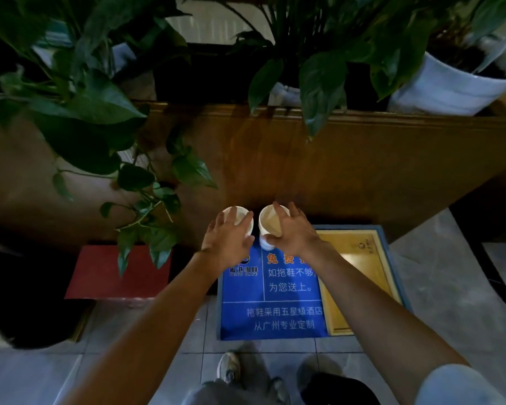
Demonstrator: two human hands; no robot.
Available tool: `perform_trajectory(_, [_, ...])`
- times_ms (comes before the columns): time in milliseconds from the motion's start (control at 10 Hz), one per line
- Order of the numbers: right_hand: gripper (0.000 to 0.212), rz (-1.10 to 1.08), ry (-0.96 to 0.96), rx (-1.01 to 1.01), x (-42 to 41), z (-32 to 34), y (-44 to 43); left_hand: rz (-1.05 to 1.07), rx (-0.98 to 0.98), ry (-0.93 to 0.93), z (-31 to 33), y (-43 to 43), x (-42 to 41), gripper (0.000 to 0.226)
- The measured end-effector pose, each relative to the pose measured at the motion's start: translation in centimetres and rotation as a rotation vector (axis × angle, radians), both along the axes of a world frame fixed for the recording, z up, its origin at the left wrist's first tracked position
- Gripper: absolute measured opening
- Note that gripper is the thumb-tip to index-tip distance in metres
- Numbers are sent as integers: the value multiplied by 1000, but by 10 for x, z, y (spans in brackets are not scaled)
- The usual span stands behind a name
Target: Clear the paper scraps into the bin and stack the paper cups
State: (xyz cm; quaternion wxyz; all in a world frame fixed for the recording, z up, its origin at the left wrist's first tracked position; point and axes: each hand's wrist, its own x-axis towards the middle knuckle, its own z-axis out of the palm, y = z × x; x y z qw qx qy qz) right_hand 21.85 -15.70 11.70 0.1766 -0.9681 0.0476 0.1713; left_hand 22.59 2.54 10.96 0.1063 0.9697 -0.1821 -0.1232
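Two white paper cups stand upright side by side at the far end of a blue printed board point(275, 317). My left hand point(228, 244) wraps the left cup point(240, 214) from the near side, with the thumb on its right and the fingers on its left. My right hand point(295, 232) holds the right cup point(270, 220), thumb across its lower wall and fingers over its far rim. The right cup's inside looks brownish. No paper scraps are in view.
A wooden counter point(362, 159) rises just behind the cups, with leafy plants point(85, 106) and a white pot point(450, 86) on top. A yellow panel point(357, 273) lies right of the board, a red box point(117, 273) and a dark round container point(27, 287) to its left. My shoe point(230, 366) is on the tiled floor.
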Motion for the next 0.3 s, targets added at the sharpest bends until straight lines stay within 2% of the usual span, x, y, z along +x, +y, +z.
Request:
perform_trajectory(200, [87,51,-90,44,-38,6,-23,56,-209,-9,4,9,-42,63])
perform_trajectory(300, [77,50,-150,109,-62,5,-40,106,-257,-32,3,10,-70,60])
